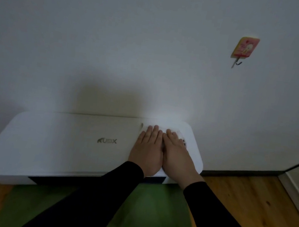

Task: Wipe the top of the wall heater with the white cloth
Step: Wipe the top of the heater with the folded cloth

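A long white wall heater [58, 140] with a grey logo sits low against the wall. Near its right end lies the white cloth [164, 127], mostly covered by my hands; its edge shows beyond my fingertips. My left hand [147, 150] and my right hand [176, 153] lie flat side by side on the cloth, fingers straight, pressing it onto the heater. Both arms wear black sleeves.
A yellow and pink adhesive hook [244, 49] is stuck on the wall up to the right. A green mat [153, 203] lies on the wooden floor [256, 200] below the heater. A dark skirting board [240, 172] runs along the wall at right.
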Motion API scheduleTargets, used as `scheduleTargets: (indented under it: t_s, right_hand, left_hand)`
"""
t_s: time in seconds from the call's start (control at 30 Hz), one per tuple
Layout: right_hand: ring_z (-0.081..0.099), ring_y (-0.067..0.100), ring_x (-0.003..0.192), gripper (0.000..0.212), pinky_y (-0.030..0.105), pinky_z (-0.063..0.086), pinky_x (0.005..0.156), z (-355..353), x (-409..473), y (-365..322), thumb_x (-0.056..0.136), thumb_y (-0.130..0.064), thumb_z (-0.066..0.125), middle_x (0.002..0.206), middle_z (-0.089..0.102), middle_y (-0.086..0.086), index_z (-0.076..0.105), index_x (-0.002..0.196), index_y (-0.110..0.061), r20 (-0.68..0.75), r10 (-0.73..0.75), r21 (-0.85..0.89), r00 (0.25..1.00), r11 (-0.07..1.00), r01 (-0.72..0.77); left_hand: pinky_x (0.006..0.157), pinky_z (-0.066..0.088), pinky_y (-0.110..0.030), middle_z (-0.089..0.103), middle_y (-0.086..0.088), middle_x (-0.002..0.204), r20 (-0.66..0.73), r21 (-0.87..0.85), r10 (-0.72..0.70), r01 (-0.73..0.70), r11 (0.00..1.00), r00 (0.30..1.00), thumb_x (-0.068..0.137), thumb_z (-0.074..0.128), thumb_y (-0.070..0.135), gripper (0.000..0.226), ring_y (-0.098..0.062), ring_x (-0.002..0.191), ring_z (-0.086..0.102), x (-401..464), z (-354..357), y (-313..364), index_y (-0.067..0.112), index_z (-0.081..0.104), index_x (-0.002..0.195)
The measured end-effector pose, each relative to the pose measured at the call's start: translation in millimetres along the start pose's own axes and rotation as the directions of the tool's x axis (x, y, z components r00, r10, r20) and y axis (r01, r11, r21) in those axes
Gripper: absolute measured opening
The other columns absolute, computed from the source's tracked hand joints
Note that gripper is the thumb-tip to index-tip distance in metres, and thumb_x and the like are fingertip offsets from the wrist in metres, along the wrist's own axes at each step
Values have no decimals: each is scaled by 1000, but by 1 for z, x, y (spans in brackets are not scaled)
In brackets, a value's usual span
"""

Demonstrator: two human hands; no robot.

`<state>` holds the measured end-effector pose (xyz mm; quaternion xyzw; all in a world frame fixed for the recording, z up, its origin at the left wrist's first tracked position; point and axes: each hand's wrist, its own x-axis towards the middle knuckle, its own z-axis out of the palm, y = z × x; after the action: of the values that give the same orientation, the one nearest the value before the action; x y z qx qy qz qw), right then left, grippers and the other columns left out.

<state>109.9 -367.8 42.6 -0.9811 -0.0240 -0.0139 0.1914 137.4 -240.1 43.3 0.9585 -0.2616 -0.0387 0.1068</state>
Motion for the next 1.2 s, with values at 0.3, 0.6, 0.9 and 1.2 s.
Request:
scheduleTargets:
  t_s: [0.3,0.6,0.9,1.2]
  right_hand:
    - [9,21,153,57,39,7,125,3,-30,-19,102,-18,34,165,14,10,19,157,-13,-7,-11,10,1000,1000,11]
    - [4,20,153,56,35,1,125,8,-43,-34,105,-21,29,166,7,8,13,158,-16,-5,5,2,1000,1000,-5]
    - [1,20,154,58,36,1,125,9,-32,-33,104,-19,31,166,5,8,11,158,-15,13,10,-2,1000,1000,-10]
    - [3,22,154,60,39,4,125,12,-6,-28,102,-17,34,166,8,9,13,158,-13,12,-15,-22,1000,1000,15]
  left_hand:
    - [123,-6,-39,-9,-10,164,-5,-16,1,-1,1000,1000,80,-12,42,83,-24,151,-13,-35,0,2,10,-1,156]
    - [123,-3,-39,-7,-10,165,-31,-19,1,-2,1000,1000,84,-11,40,80,-24,151,-10,-54,0,-2,10,2,156]
    - [123,-6,-38,-7,-9,165,-45,-7,-1,0,1000,999,89,-3,39,74,-24,151,-11,-46,1,-7,10,2,157]
    - [122,-7,-38,-7,-9,165,-45,16,-10,11,1000,999,88,-2,37,74,-24,151,-11,-22,2,-19,9,1,156]
